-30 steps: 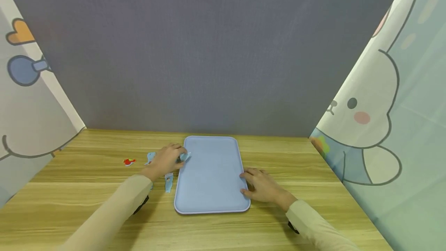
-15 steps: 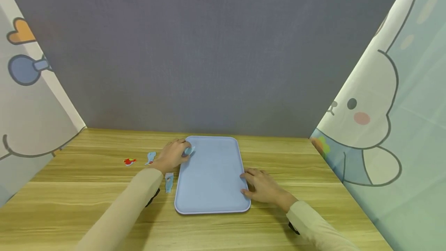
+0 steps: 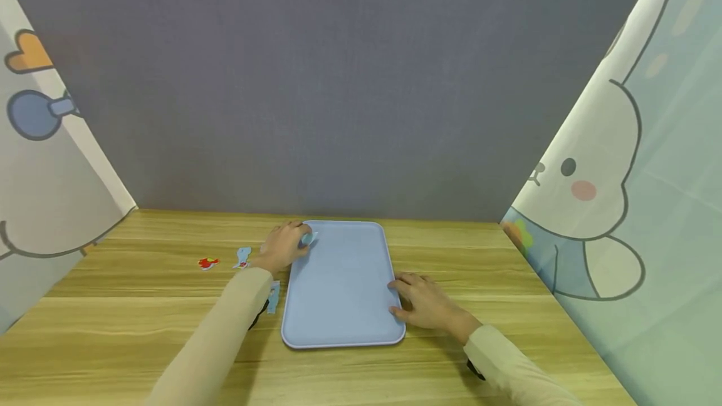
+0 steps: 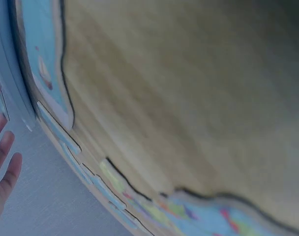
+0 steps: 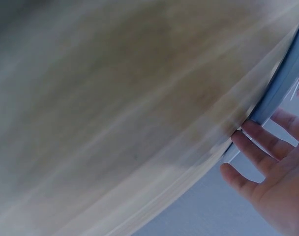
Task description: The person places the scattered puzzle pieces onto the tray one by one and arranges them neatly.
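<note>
A shallow light-blue tray (image 3: 344, 281) lies on the wooden table. At its far left corner my left hand (image 3: 284, 247) pinches a small pale-blue puzzle piece (image 3: 309, 239) between thumb and fingers, over the tray's inside edge. Part of that piece is covered by the fingers. My right hand (image 3: 425, 301) rests at the tray's right rim, its fingertips and thumb touching the edge and its fingers loosely bent. A blue printed puzzle piece (image 3: 273, 298) lies beside the tray's left side, partly behind the left sleeve.
Farther left on the table are another blue puzzle piece (image 3: 242, 257) and a red one (image 3: 208, 263). In the left wrist view, a piece with a sailboat print (image 4: 46, 71) lies close along the tray. A grey panel (image 3: 327, 93) stands behind the table.
The left hand has moved slightly right and away from me, carrying the pale-blue puzzle piece toward the tray's far left corner. The right hand has stayed at the rim.
</note>
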Demonstrator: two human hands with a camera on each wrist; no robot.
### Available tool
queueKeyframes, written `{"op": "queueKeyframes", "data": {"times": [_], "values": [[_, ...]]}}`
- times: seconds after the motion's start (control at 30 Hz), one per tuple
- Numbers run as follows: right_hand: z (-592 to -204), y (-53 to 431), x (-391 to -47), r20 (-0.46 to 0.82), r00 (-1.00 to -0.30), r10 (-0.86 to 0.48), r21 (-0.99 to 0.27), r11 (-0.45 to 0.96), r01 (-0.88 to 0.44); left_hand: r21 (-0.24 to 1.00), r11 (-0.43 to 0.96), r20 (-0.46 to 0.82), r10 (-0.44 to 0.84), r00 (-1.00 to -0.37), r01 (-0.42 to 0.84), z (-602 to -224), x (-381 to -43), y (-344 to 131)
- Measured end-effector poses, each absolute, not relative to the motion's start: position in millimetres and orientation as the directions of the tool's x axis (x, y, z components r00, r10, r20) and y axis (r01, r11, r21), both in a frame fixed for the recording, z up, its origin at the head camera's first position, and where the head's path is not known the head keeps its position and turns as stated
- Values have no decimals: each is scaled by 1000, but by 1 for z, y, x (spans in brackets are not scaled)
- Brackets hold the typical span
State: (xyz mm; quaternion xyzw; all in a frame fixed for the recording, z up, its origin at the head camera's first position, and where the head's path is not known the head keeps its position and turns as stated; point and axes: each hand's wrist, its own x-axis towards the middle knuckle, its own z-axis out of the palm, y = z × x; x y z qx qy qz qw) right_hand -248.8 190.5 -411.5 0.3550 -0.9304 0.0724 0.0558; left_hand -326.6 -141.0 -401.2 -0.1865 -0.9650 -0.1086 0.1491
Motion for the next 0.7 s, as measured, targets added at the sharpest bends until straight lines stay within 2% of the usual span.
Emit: {"op": "queueKeyframes", "data": {"times": [0.7], "values": [[-411, 191, -247, 136, -748, -650, -93, 743, -663, 158, 921, 312, 295, -903, 356, -406, -339, -129]]}}
